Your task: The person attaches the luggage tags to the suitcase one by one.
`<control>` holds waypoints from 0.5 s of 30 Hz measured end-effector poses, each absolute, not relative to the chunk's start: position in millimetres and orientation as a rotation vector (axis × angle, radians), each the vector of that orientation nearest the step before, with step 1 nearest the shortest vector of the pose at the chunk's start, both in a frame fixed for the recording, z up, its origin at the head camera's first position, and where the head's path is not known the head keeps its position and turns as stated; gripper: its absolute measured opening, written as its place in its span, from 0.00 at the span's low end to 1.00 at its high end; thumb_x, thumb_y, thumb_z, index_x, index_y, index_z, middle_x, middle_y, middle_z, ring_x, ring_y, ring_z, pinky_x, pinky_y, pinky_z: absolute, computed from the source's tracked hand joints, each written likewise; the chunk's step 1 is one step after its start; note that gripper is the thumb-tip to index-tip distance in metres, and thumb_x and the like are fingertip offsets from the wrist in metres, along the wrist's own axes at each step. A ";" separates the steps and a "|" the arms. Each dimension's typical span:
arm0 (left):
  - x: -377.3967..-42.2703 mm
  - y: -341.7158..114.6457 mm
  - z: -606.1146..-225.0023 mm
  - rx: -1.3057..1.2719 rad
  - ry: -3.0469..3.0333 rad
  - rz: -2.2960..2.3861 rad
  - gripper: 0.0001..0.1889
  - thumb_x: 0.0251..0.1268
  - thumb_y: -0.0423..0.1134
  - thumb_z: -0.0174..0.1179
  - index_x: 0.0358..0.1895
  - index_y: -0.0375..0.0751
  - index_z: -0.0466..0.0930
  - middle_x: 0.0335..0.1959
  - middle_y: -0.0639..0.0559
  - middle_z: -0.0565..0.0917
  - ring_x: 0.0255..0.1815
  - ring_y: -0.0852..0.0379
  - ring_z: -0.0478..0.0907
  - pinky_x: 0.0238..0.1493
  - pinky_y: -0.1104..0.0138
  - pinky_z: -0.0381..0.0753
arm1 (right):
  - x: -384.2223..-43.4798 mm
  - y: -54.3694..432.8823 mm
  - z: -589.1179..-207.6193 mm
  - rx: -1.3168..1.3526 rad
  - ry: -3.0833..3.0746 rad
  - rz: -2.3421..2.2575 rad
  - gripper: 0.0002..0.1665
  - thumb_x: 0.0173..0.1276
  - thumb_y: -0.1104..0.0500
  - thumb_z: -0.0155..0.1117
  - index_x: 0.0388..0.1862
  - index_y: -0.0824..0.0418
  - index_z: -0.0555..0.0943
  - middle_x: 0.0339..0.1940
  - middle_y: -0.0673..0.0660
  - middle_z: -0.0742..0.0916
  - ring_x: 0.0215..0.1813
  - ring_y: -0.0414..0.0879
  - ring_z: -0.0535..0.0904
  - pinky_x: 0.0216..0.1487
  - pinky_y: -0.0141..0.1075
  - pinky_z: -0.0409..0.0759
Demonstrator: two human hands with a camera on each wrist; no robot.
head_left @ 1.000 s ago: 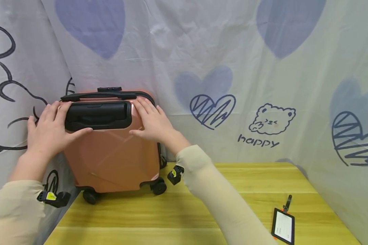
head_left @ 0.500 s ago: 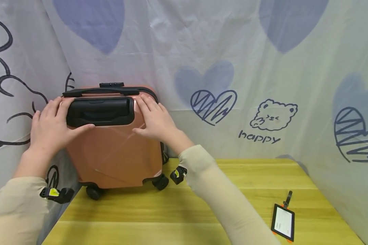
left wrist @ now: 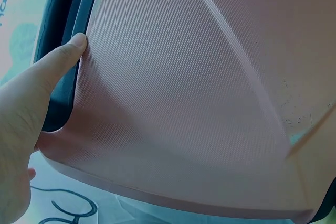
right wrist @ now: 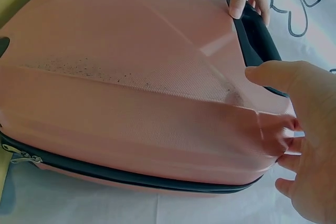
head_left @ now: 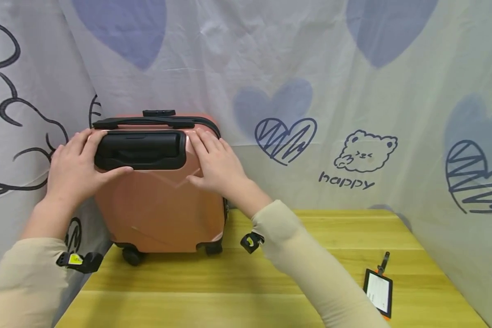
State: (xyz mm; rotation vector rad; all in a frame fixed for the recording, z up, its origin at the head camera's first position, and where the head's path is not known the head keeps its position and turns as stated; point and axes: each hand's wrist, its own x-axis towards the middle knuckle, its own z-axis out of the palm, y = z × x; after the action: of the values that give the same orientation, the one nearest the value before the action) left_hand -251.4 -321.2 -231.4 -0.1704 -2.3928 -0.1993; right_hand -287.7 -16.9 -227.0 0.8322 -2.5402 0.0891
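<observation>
Pink shows between your left grip (head_left: 75, 166) and right grip (head_left: 221, 166), which grasp the suitcase (head_left: 164, 209) by its upper corners; press evenly so it doesn't tip. It stands at the back left of the surface (head_left: 213, 291), black panel (head_left: 141, 151) facing you, long axis seemingly upright, wheels (head_left: 133, 256) down.

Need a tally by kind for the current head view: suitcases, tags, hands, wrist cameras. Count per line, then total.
Suitcase: 1
Tag: 1
Hands: 2 (left hand, right hand)
Wrist cameras: 2 (left camera, right camera)
Total: 6
</observation>
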 end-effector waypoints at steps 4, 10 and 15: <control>-250.4 -312.1 -234.2 -0.191 -2.373 -0.185 0.51 0.45 0.62 0.71 0.73 0.47 0.59 0.70 0.34 0.64 0.69 0.34 0.61 0.66 0.34 0.54 | -284.6 -6.4 -230.9 0.837 -2.500 0.059 0.58 0.63 0.33 0.60 0.81 0.54 0.45 0.81 0.55 0.55 0.81 0.49 0.52 0.79 0.45 0.54; -249.4 -298.3 -237.0 -0.200 -2.354 -0.169 0.51 0.43 0.63 0.72 0.73 0.50 0.59 0.70 0.35 0.65 0.70 0.34 0.61 0.68 0.35 0.53 | -278.9 10.4 -234.4 0.842 -2.452 0.087 0.57 0.63 0.35 0.62 0.80 0.56 0.48 0.80 0.56 0.57 0.80 0.50 0.54 0.79 0.45 0.56; -251.3 -286.2 -235.5 -0.209 -2.348 -0.173 0.52 0.42 0.63 0.72 0.73 0.51 0.59 0.71 0.37 0.64 0.71 0.35 0.60 0.70 0.35 0.51 | -277.9 24.1 -235.5 0.840 -2.406 0.140 0.56 0.63 0.36 0.64 0.80 0.56 0.50 0.80 0.57 0.59 0.80 0.52 0.55 0.78 0.45 0.57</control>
State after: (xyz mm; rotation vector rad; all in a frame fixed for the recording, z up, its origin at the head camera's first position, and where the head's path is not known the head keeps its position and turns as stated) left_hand -251.3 -286.2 -235.5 -0.2093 -2.3484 -0.1727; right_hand -277.9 24.1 -235.5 0.8403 -2.4060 0.1396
